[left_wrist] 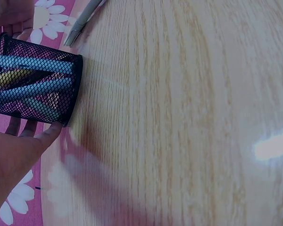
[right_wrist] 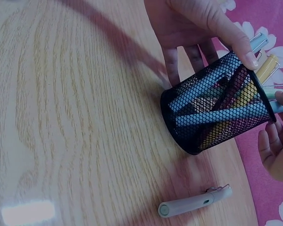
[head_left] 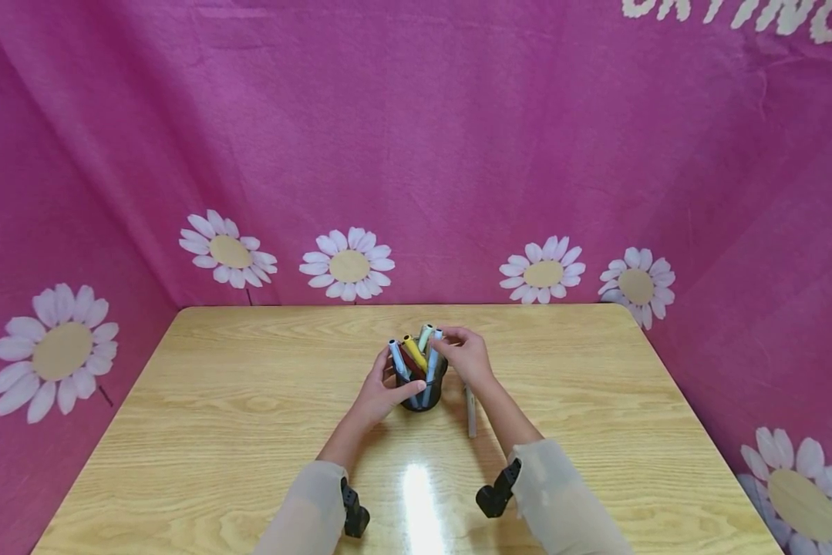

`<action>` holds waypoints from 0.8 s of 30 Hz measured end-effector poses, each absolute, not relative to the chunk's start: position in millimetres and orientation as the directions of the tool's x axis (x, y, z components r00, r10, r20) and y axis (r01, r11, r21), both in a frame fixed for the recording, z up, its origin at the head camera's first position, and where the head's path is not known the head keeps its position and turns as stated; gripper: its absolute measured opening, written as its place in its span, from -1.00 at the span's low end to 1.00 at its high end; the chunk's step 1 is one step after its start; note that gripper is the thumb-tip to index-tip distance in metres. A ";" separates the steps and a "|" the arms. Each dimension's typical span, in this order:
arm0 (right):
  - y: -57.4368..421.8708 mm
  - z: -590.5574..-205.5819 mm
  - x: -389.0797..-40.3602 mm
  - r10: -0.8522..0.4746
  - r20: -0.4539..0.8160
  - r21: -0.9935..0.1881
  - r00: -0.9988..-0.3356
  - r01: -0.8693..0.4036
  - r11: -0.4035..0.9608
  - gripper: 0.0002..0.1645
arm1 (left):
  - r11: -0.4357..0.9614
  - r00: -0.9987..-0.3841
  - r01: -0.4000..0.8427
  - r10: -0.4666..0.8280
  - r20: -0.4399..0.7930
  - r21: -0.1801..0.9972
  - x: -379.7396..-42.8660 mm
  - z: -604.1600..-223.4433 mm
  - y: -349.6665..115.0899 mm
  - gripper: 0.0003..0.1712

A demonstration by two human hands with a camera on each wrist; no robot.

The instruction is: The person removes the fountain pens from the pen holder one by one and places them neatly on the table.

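A black mesh pen cup (right_wrist: 198, 134) stands on the table with several pens in it. My left hand (head_left: 376, 397) holds the cup from its left side, thumb at the front near the rim. At the cup's right edge, my right hand (head_left: 469, 359) pinches the upper end of a light blue pen (head_left: 432, 370) whose lower part is inside the mesh. Beside it in the cup lean a yellow pen (head_left: 416, 353), a pale green pen (head_left: 425, 336) and another light blue pen (head_left: 398, 359). A dark red one is partly hidden among them.
A grey-white pen (right_wrist: 191, 204) with a clip lies on the wooden table (head_left: 249, 416), to the right of the cup and below my right wrist. Pink cloth (head_left: 416, 154) with white daisies hangs behind the table and at both sides.
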State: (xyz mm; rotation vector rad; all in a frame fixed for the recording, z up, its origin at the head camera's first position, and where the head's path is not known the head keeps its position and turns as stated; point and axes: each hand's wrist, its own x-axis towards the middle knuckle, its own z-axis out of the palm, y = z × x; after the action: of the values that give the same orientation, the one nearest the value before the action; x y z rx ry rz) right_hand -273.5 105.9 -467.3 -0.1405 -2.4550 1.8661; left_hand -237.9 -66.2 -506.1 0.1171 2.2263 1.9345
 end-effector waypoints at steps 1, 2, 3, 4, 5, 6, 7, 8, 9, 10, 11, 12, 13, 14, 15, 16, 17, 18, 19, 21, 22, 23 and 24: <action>105.5 -467.6 -273.2 0.106 -0.011 -0.961 -0.994 0.040 0.275 -0.64 | 0.145 -0.979 -0.059 0.186 -0.086 0.988 -238.1 -506.4 -66.1 0.00; 105.2 -467.9 -273.1 0.106 -0.010 -0.959 -0.994 0.040 0.280 -0.65 | 0.143 -0.979 -0.057 0.187 -0.084 0.988 -238.3 -506.6 -66.0 -0.01; 104.9 -468.2 -273.1 0.107 -0.007 -0.958 -0.994 0.038 0.285 -0.65 | 0.142 -0.979 -0.055 0.188 -0.081 0.988 -238.4 -506.5 -66.0 -0.01; 104.8 -468.7 -273.1 0.107 -0.006 -0.958 -0.994 0.036 0.285 -0.66 | 0.141 -0.979 -0.053 0.189 -0.079 0.989 -238.5 -506.8 -65.9 -0.01; 104.7 -469.1 -273.2 0.107 -0.003 -0.957 -0.994 0.034 0.288 -0.66 | 0.142 -0.979 -0.053 0.188 -0.079 0.988 -238.4 -506.7 -65.9 -0.01; 104.7 -469.5 -273.3 0.107 -0.001 -0.956 -0.994 0.032 0.290 -0.66 | 0.145 -0.979 -0.055 0.187 -0.082 0.988 -238.4 -506.7 -65.7 -0.01; 104.8 -469.6 -273.3 0.106 0.001 -0.955 -0.994 0.031 0.295 -0.67 | 0.150 -0.979 -0.053 0.187 -0.081 0.987 -238.0 -506.4 -65.7 -0.01; 105.1 -469.8 -273.1 0.105 0.001 -0.954 -0.995 0.031 0.297 -0.67 | 0.151 -0.979 -0.058 0.184 -0.086 0.987 -237.7 -506.1 -65.8 -0.01; 105.3 -469.8 -272.9 0.103 -0.001 -0.954 -0.995 0.032 0.298 -0.67 | 0.153 -0.979 -0.062 0.182 -0.090 0.986 -237.4 -505.7 -65.8 0.00; 105.8 -469.8 -272.6 0.102 -0.004 -0.953 -0.995 0.034 0.300 -0.67 | 0.155 -0.979 -0.065 0.180 -0.093 0.986 -237.1 -505.5 -65.7 0.00; 106.2 -469.6 -272.2 0.099 -0.008 -0.953 -0.995 0.038 0.302 -0.67 | 0.157 -0.979 -0.066 0.180 -0.094 0.985 -236.9 -505.2 -65.7 0.01; 106.8 -469.3 -271.6 0.095 -0.014 -0.952 -0.995 0.042 0.302 -0.66 | 0.156 -0.979 -0.067 0.181 -0.095 0.985 -236.8 -505.0 -65.7 0.01; 107.2 -468.9 -271.1 0.093 -0.019 -0.953 -0.995 0.046 0.301 -0.66 | 0.154 -0.979 -0.070 0.181 -0.098 0.986 -236.8 -504.8 -65.8 0.01; 107.7 -468.3 -270.4 0.089 -0.024 -0.954 -0.996 0.050 0.296 -0.66 | 0.151 -0.978 -0.075 0.180 -0.102 0.986 -236.9 -504.8 -65.7 0.01; 107.9 -467.6 -269.9 0.085 -0.027 -0.954 -0.996 0.051 0.294 -0.65 | 0.150 -0.978 -0.075 0.182 -0.102 0.986 -236.9 -504.8 -65.8 0.01; 108.3 -466.8 -269.3 0.082 -0.029 -0.955 -0.996 0.052 0.291 -0.65 | 0.150 -0.978 -0.074 0.183 -0.101 0.986 -236.8 -504.9 -65.9 0.01; 108.4 -465.8 -268.8 0.079 -0.031 -0.956 -0.996 0.052 0.289 -0.65 | 0.149 -0.978 -0.072 0.185 -0.100 0.986 -236.9 -505.2 -66.1 0.01; 108.5 -464.9 -268.2 0.078 -0.029 -0.956 -0.997 0.050 0.288 -0.64 | 0.149 -0.978 -0.071 0.186 -0.098 0.986 -237.1 -505.4 -66.2 0.01; 108.3 -463.6 -267.7 0.077 -0.026 -0.956 -0.997 0.047 0.289 -0.64 | 0.151 -0.978 -0.070 0.185 -0.098 0.986 -237.2 -505.6 -66.4 0.01; 108.1 -461.4 -266.8 0.078 -0.015 -0.956 -0.997 0.037 0.290 -0.64 | 0.152 -0.978 -0.068 0.183 -0.096 0.986 -237.6 -506.3 -66.6 0.01; 107.8 -460.2 -266.5 0.082 -0.009 -0.957 -0.997 0.032 0.288 -0.64 | 0.153 -0.979 -0.069 0.182 -0.096 0.986 -237.9 -506.7 -66.6 0.01; 107.6 -459.0 -266.3 0.086 -0.003 -0.958 -0.996 0.027 0.284 -0.65 | 0.153 -0.979 -0.070 0.181 -0.097 0.986 -238.2 -507.0 -66.6 0.01; 107.5 -458.0 -266.0 0.089 0.006 -0.960 -0.996 0.019 0.280 -0.65 | 0.154 -0.979 -0.070 0.181 -0.098 0.986 -238.4 -507.3 -66.6 0.01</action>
State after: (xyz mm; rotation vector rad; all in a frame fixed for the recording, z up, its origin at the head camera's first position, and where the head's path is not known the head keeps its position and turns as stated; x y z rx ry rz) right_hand -266.0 107.5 -458.0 -0.1045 -2.4661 1.8477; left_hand -238.4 -66.6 -507.3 0.1084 2.2315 1.9238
